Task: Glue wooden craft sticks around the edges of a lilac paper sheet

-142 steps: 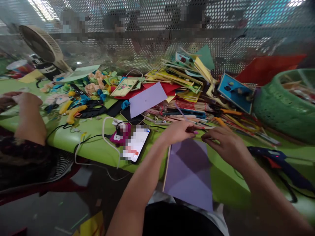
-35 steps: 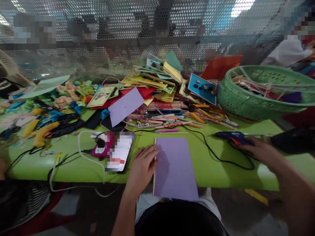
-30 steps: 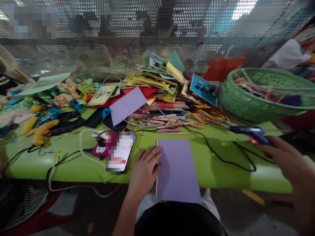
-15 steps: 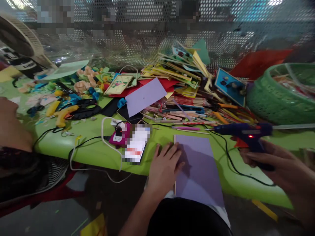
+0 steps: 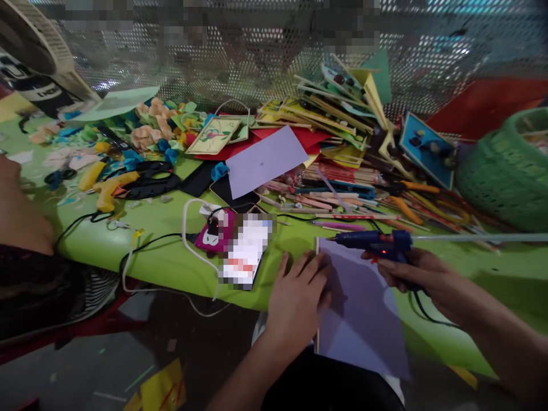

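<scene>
A purple sheet of paper lies at the front of the green table, with a thin wooden stick along its left edge. My left hand rests flat over that edge, fingers stretched, covering part of the stick. In my right hand is a blue hot glue gun, its red light lit. The nozzle points left, at the sheet's top left corner; whether it touches cannot be made out. A long clear glue stick sticks out of the gun's back.
A lit phone and a magenta pouch with cables lie left of the sheet. Behind are another purple sheet, piled cards, sticks and pliers. A green basket stands right. Another person's arm is at far left.
My right hand has brought the glue gun left, from beside the purple sheet to over its top edge. My left hand stays on the sheet's left edge. The whole view has shifted slightly.
</scene>
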The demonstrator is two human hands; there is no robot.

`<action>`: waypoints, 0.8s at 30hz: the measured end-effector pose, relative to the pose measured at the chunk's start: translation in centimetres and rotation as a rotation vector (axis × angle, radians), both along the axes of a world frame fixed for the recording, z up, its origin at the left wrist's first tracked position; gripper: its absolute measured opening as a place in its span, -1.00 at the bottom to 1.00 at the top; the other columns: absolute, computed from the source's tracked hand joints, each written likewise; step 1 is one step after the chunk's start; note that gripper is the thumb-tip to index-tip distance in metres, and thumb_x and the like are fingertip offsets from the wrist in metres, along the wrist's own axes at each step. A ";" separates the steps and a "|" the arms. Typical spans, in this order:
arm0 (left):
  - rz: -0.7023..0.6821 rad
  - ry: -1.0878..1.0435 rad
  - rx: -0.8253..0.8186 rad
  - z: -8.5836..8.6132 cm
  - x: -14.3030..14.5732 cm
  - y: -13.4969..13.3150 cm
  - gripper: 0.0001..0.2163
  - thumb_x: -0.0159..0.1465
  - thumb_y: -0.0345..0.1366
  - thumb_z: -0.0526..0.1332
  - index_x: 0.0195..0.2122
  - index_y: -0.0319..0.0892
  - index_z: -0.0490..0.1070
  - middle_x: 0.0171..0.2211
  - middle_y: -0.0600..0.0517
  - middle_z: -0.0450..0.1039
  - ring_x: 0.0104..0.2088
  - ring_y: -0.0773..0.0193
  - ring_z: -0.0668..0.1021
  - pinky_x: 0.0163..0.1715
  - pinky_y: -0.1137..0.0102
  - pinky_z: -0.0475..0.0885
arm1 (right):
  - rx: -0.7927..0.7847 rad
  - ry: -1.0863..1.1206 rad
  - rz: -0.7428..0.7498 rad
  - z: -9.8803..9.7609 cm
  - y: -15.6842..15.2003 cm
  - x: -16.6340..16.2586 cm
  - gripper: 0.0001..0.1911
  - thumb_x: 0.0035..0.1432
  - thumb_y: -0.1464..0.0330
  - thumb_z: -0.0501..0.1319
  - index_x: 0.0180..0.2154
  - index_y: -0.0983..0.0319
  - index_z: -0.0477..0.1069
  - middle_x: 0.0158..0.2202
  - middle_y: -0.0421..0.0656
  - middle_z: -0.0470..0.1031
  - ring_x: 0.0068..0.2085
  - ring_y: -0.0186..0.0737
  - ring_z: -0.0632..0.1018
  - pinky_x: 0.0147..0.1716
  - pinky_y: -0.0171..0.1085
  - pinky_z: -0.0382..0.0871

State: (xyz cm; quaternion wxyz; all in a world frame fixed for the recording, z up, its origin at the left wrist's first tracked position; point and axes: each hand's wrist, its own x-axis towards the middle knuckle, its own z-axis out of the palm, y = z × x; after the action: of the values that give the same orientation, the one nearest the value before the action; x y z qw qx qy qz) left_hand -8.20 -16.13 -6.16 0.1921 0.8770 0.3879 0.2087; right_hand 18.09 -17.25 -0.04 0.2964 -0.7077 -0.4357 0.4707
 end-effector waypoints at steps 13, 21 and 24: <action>-0.004 -0.040 0.007 0.1 -0.1 0.0 -0.66 0.50 -0.19 0.20 0.27 -0.04 0.40 0.38 0.03 0.38 0.38 0.07 0.39 0.43 -0.13 0.22 | 0.114 -0.386 0.112 -1.2 0.7 0.0 -0.36 0.03 -0.32 0.21 -0.49 0.13 0.44 -0.62 -0.23 0.36 -0.53 -0.18 0.40 -0.54 -0.19 0.24; -0.008 -0.035 -0.001 0.2 -0.1 0.1 -0.68 0.49 -0.18 0.21 0.24 -0.04 0.42 0.38 0.07 0.38 0.39 0.08 0.39 0.42 -0.12 0.24 | 0.192 -0.460 0.175 -0.8 1.1 -0.8 -0.41 0.09 -0.25 0.19 -0.61 0.09 0.37 -0.68 -0.24 0.31 -0.61 -0.21 0.34 -0.57 -0.19 0.26; -0.008 -0.035 -0.004 0.1 -0.1 0.1 -0.68 0.49 -0.17 0.22 0.24 -0.04 0.41 0.38 0.06 0.37 0.39 0.08 0.38 0.42 -0.13 0.23 | 0.200 -0.451 0.192 -1.0 1.1 -0.6 -0.42 0.11 -0.23 0.20 -0.61 0.08 0.34 -0.68 -0.25 0.30 -0.61 -0.21 0.34 -0.58 -0.19 0.26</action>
State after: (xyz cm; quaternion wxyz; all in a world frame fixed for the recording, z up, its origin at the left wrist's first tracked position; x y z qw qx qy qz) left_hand -8.28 -16.08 -6.05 0.2014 0.8744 0.3814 0.2222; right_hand 17.45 -16.14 -1.07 0.2144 -0.7172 -0.6002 0.2818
